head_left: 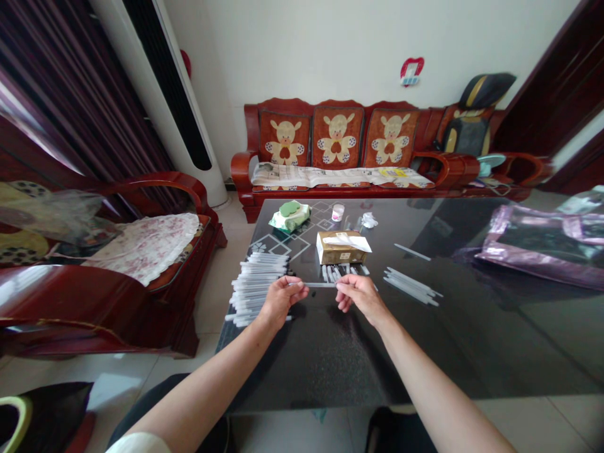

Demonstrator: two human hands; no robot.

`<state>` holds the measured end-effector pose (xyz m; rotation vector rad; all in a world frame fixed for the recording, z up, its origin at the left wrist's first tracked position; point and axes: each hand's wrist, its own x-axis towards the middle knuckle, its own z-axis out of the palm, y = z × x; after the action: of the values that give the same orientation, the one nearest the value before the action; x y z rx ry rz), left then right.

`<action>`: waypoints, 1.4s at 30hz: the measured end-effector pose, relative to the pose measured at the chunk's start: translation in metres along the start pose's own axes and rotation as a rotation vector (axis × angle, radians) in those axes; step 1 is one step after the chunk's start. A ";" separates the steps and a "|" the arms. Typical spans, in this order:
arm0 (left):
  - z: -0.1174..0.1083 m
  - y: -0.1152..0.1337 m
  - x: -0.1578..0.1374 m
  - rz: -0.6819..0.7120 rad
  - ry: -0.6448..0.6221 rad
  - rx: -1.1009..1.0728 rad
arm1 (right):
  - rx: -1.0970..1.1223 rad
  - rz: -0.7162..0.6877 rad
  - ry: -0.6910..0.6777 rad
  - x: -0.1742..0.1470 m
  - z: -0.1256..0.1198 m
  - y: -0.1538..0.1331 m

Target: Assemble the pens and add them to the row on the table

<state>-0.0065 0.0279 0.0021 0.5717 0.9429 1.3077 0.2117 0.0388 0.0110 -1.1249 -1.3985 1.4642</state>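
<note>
Mid-frame, a slim tube (321, 285) (likely light, stiff, best taken near its ends) is pinched by left hand (280, 299) and right hand (362, 297), fingers (346, 290) closed.

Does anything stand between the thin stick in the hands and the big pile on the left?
Yes, the left hand: it holds the stick by its left end, beside the pile. Nothing else visible does.

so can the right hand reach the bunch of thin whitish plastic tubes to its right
Probably yes: nothing seems to stand between the right hand and those tubes on the glossy black table, though it pinches another whitish tube.
</note>
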 end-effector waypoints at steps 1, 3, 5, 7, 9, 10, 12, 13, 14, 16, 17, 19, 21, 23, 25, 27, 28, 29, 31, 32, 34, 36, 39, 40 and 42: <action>0.000 0.000 0.000 -0.001 -0.002 0.000 | -0.005 0.011 0.006 0.000 0.000 0.000; 0.001 0.000 -0.001 -0.003 -0.004 0.001 | -0.007 0.029 0.026 0.000 0.001 0.001; 0.001 0.000 -0.001 -0.003 -0.006 0.004 | -0.010 0.020 0.021 0.000 0.001 0.001; 0.001 0.000 -0.001 -0.002 -0.008 0.005 | -0.026 -0.003 -0.008 -0.001 0.003 0.000; 0.001 0.000 -0.002 0.000 -0.011 -0.002 | -0.045 0.004 -0.013 -0.002 0.005 0.001; 0.001 0.001 -0.002 0.001 -0.012 -0.008 | -0.049 0.016 -0.002 -0.002 0.006 0.001; 0.001 0.001 -0.001 0.004 -0.012 -0.018 | -0.042 0.040 0.023 -0.002 0.007 0.001; 0.001 0.002 -0.001 0.006 -0.010 -0.020 | -0.036 0.046 0.028 -0.002 0.007 0.002; 0.001 0.002 -0.001 0.007 -0.006 -0.020 | -0.029 0.044 0.025 -0.002 0.007 0.002; 0.000 0.002 0.000 0.007 0.001 -0.016 | -0.027 0.026 0.000 -0.002 0.006 0.002; 0.001 0.003 0.000 0.009 0.002 -0.016 | -0.032 0.015 -0.015 -0.002 0.005 0.002; 0.002 0.003 -0.002 0.015 -0.004 -0.031 | -0.040 0.002 -0.037 -0.003 0.006 0.003; 0.004 0.003 -0.004 0.017 -0.040 -0.047 | -0.034 0.012 -0.058 -0.004 0.010 0.003; 0.007 0.003 -0.006 0.005 -0.100 -0.035 | -0.022 0.034 -0.089 -0.004 0.016 0.005; 0.009 0.003 -0.007 -0.009 -0.133 0.007 | -0.018 0.028 -0.085 -0.004 0.021 0.007; 0.009 0.004 -0.007 -0.012 -0.100 0.037 | -0.055 -0.035 -0.017 -0.002 0.022 0.010; 0.008 0.005 -0.006 -0.012 -0.068 0.040 | -0.095 -0.081 0.035 -0.001 0.020 0.010; 0.007 0.006 -0.005 -0.010 -0.035 0.037 | -0.146 -0.127 0.089 0.000 0.016 0.011; 0.005 0.009 -0.004 -0.015 0.016 0.028 | -0.260 -0.195 0.195 0.003 0.005 0.011; 0.004 0.009 -0.004 -0.019 0.031 0.031 | -0.311 -0.212 0.247 0.005 -0.003 0.010; 0.003 0.010 -0.004 -0.025 0.040 0.057 | -0.388 -0.209 0.348 0.007 -0.020 0.006; 0.003 0.009 -0.005 -0.032 0.019 0.102 | -0.406 -0.162 0.451 0.008 -0.040 0.004; 0.004 0.005 -0.008 -0.080 -0.058 0.164 | -0.372 -0.065 0.571 0.008 -0.067 0.003; 0.004 0.004 -0.009 -0.103 -0.088 0.181 | -0.369 -0.042 0.594 0.007 -0.075 0.004; 0.005 0.003 -0.011 -0.137 -0.134 0.210 | -0.385 -0.003 0.634 0.006 -0.089 0.006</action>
<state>-0.0041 0.0186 0.0098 0.7345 0.9966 1.0418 0.2957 0.0689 0.0056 -1.6442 -1.2316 0.7305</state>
